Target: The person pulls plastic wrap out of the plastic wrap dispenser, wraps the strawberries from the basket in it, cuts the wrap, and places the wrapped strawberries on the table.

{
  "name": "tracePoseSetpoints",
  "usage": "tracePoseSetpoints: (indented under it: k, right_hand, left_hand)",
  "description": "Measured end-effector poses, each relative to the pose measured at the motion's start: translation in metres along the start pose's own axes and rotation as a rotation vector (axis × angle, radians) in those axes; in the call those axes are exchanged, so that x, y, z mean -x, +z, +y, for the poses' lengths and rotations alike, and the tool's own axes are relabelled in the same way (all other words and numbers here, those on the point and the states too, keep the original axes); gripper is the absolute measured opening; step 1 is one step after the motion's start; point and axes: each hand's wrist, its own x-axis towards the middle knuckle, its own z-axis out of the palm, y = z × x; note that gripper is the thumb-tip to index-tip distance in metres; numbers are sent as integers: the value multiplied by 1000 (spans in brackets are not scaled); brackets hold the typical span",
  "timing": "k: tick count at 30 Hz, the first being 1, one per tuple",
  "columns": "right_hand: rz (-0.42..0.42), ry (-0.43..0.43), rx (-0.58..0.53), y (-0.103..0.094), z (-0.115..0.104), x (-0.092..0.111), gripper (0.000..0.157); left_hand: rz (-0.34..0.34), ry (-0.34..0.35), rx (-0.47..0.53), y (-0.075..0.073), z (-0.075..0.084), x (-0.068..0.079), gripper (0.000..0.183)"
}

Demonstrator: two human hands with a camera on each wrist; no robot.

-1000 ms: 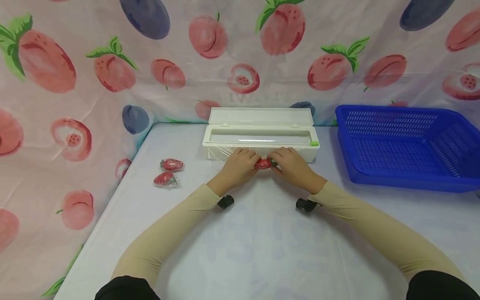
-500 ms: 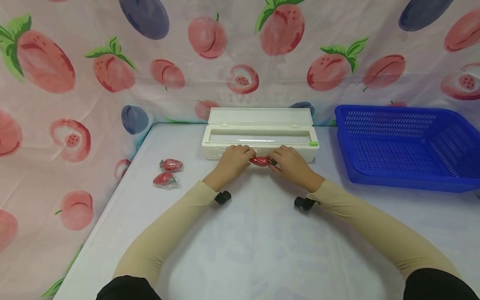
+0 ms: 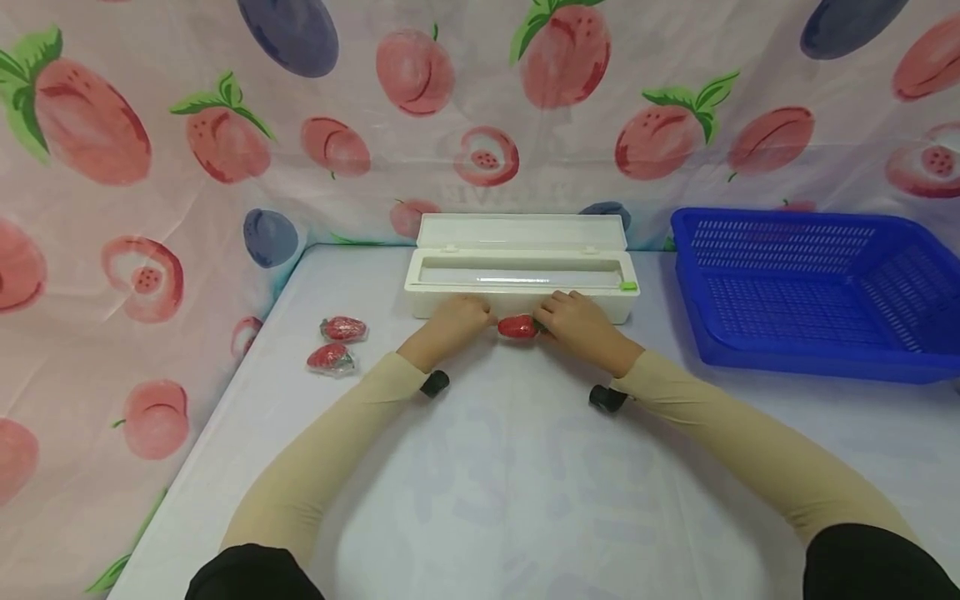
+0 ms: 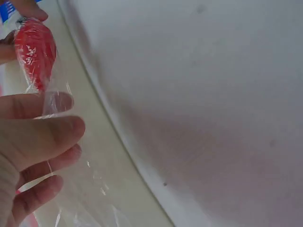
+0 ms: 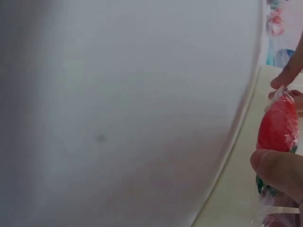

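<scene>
A red strawberry (image 3: 517, 327) wrapped in clear film is held between both hands, just in front of a white cling film dispenser (image 3: 521, 298). My left hand (image 3: 453, 323) pinches the twisted cling film (image 4: 47, 105) at the strawberry's pointed end between thumb and forefinger. At the leafy end, my right hand (image 3: 577, 327) grips the fruit, its thumb across the green leaves in the right wrist view. Loose film trails below the left fingers in the left wrist view. Two more wrapped strawberries, an upper strawberry (image 3: 344, 329) and a lower strawberry (image 3: 330, 359), lie left of the hands.
The dispenser's lid (image 3: 521, 232) stands raised at the back, and a green slider (image 3: 627, 287) sits at its right end. On the right is a blue perforated basket (image 3: 817, 367). A fruit-print cloth (image 3: 480, 108) hangs behind the white-covered table (image 3: 525, 483).
The left hand has slid left, away from the right hand, and from the strawberry's body to the film end. The strawberry has shifted slightly left; the right hand has barely moved.
</scene>
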Motion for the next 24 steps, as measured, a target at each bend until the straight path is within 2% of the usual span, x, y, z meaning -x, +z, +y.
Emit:
tracePoseSetpoints:
  k: [4,9,17,21,24]
  right_hand:
    - [-10,-38,44,3,1,0,32]
    - [-51,-52,63,3,1,1,34]
    - [-56,-73,65,1,0,1,28]
    - [-64,-69,86,1,0,1,24]
    - [-72,-77,115,1,-1,2,19]
  left_hand:
    - [37,16,-3,4,2,2,18]
    - [81,39,46,7,4,6,18]
    - [28,52,82,8,3,10,22]
    - [-8,22,66,5,4,11,24]
    - [6,-25,63,2,8,10,20]
